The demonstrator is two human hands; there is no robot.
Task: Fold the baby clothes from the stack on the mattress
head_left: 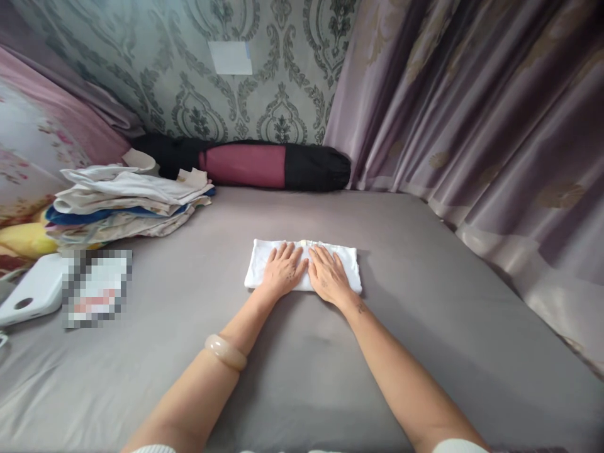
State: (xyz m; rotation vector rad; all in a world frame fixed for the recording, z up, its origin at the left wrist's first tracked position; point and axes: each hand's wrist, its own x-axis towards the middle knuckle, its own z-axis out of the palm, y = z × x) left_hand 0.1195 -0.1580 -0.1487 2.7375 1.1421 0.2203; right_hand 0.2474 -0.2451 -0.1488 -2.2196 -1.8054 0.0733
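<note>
A white cloth (pixel 350 267), folded into a flat rectangle, lies on the grey bed sheet (pixel 302 358) in front of me. On its left half my left hand (pixel 284 269) rests palm down, fingers spread and stretched away from me. My right hand (pixel 327 272) lies flat beside it on the right half, fingers extended, the two thumbs close together. The middle of the cloth is partly covered by both hands. A pale bangle (pixel 225 352) sits on my left forearm.
Folded clothes (pixel 132 201) are piled at the back left. A long black and maroon bag (pixel 245 165) lies along the wall. At the left are a white device (pixel 35 286) and a blurred-out packet (pixel 98 288). Curtains (pixel 472 126) hang along the right edge.
</note>
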